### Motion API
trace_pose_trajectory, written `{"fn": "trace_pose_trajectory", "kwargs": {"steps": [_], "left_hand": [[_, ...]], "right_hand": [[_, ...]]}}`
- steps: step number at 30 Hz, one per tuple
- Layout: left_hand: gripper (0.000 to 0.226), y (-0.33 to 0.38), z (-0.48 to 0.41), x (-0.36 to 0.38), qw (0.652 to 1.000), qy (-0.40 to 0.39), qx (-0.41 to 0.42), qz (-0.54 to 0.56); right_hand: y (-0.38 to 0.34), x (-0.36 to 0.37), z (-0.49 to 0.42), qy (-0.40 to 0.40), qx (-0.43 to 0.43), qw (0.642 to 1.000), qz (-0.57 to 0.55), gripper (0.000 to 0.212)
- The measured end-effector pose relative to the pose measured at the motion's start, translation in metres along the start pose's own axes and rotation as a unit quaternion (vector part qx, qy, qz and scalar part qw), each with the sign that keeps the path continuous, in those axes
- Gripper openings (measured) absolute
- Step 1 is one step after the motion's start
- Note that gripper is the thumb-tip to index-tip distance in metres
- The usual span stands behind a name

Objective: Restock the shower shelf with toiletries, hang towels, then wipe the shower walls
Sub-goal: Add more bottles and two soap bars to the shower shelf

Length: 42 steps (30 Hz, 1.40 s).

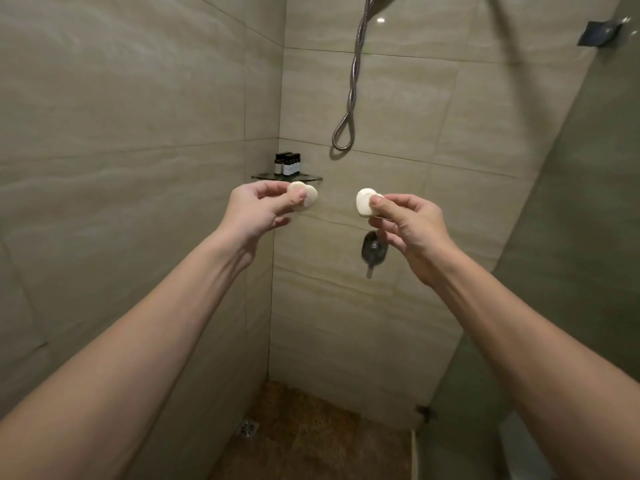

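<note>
A bathroom shower stall; large beige wall tiles (138, 116) meet in a corner; a metal shower hose (349, 109) loops down the back wall above a mixer handle (373, 251); a glass corner shelf (311, 178) carries small dark toiletry bottles (286, 163) at its back; a floor drain (247, 428) sits in the brown floor (311, 434); a glass panel (571, 202) closes the right side.

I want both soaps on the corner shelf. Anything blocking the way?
Nothing visible does. Bottles fill the back of the glass shelf; only open air separates it from the left soap and right soap.
</note>
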<state>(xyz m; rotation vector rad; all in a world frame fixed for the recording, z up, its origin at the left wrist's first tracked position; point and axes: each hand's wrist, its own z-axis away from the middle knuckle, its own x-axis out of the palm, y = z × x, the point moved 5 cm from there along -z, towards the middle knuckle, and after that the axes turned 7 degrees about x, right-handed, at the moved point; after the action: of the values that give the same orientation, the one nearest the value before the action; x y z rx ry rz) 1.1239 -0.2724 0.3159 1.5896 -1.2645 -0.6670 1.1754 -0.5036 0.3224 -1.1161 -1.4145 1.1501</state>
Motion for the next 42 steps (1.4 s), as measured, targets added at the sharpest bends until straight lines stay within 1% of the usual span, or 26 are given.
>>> {"fn": "trace_pose_trajectory", "kwargs": {"steps": [7, 11, 18, 23, 27, 30, 34, 36, 38, 42], "left_hand": [[0.026, -0.047, -0.131, -0.040, 0.999, 0.020, -0.022, -0.019], [0.023, -0.068, -0.183, -0.046, 0.999, 0.028, -0.023, -0.021], [0.025, -0.115, -0.263, -0.036, 0.997, 0.025, -0.031, -0.059], [0.031, -0.151, -0.325, -0.019, 0.994, 0.026, -0.028, -0.098], [0.027, -0.172, -0.383, 0.001, 0.988, 0.030, -0.018, -0.151], [0.028, -0.190, -0.427, 0.015, 0.979, 0.034, -0.014, -0.201], [0.038, -0.219, -0.468, 0.026, 0.964, 0.055, 0.009, -0.260], [0.037, -0.230, -0.481, 0.034, 0.946, 0.047, 0.027, -0.321], [0.032, -0.238, -0.493, 0.041, 0.926, 0.030, 0.042, -0.373], [0.025, -0.256, -0.513, 0.049, 0.895, 0.010, 0.057, -0.442]], "right_hand": [[0.017, 0.055, -0.119, 0.024, 0.020, 0.999, -0.012, 0.030], [0.030, 0.072, -0.172, 0.029, 0.034, 0.998, -0.034, 0.029], [0.055, 0.088, -0.268, 0.021, 0.048, 0.998, -0.039, 0.034], [0.078, 0.086, -0.351, 0.014, 0.054, 0.997, -0.049, 0.025], [0.090, 0.084, -0.432, 0.012, 0.052, 0.998, -0.033, 0.033], [0.097, 0.087, -0.488, 0.005, 0.053, 0.999, -0.006, 0.026], [0.111, 0.100, -0.546, -0.011, 0.048, 0.997, 0.063, 0.021], [0.122, 0.105, -0.568, -0.015, 0.049, 0.995, 0.082, 0.020], [0.132, 0.110, -0.584, -0.018, 0.047, 0.994, 0.095, 0.020], [0.145, 0.117, -0.607, -0.007, 0.031, 0.995, 0.097, 0.021]]}}
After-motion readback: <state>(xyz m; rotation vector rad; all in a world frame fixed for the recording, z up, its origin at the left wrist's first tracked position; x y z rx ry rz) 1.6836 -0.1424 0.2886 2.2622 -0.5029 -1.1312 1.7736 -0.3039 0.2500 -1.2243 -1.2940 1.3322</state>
